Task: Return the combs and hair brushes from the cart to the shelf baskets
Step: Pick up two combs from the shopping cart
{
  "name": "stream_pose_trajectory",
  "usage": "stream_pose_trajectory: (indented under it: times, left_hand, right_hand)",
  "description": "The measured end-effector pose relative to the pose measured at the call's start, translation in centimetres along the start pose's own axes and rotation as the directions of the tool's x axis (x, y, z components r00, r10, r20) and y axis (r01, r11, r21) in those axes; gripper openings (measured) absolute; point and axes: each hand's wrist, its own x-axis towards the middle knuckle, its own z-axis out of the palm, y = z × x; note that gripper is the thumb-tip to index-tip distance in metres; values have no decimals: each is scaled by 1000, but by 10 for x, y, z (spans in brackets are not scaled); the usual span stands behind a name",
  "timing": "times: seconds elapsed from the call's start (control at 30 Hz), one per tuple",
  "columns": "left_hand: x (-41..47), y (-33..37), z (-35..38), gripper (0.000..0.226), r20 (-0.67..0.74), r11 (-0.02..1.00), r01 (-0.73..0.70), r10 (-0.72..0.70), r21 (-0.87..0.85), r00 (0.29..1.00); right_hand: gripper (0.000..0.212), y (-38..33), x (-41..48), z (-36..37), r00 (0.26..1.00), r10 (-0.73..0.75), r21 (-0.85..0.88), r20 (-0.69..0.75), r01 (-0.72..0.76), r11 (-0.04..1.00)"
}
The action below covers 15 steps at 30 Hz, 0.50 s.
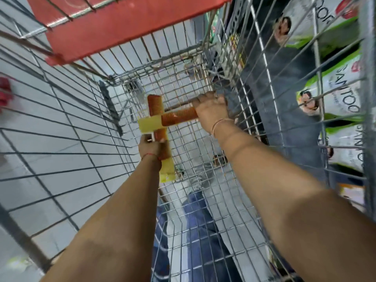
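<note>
Both my arms reach down into a wire shopping cart [195,151]. My left hand [150,147] grips an orange-brown comb [155,106] with a yellow card label, held pointing away from me. My right hand [211,110] grips a second orange-brown comb [179,117] with a yellow label [149,124]; it lies crosswise over the first, so the two form a cross just above the cart floor. Whether more combs or brushes lie in the cart I cannot tell.
The cart's red child-seat flap [122,27] hangs at the top. Wire walls close in on the left and right. Through the right wall I see shelf packages with green and white print [335,98]. Light floor tiles [61,139] and jeans [201,220] show below.
</note>
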Motion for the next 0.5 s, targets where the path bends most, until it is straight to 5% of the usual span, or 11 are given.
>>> stream_pose_trajectory:
  times: [0.07, 0.13, 0.2, 0.23, 0.33, 0.5]
  left_hand:
    - [3, 1, -1, 34, 19, 994, 52, -50, -95, 999]
    - [4, 2, 1, 35, 44, 979, 96, -90, -182, 995]
    - [0, 4, 4, 29, 87, 977, 101, -85, -189, 993]
    - [-2, 3, 5, 26, 91, 991, 88, -78, -105, 993]
    - [-5, 1, 8, 48, 50, 972, 81, -94, 221, 994]
    - [-10, 12, 6, 46, 133, 927, 10, -64, 374, 989]
  right_hand:
    - [29, -6, -3, -7, 997, 34, 68, -64, -30, 997]
    - [24, -10, -10, -18, 976, 200, 382, -82, -155, 911]
    - [32, -11, -24, -20, 923, 376, 782, 88, -297, 548]
    - [38, -10, -34, -16, 899, 391, 841, 197, -360, 404]
    - [44, -7, -70, 12, 822, 388, 674, 417, -566, 475]
    - [18, -14, -86, 34, 733, 571, 618, 370, -653, 438]
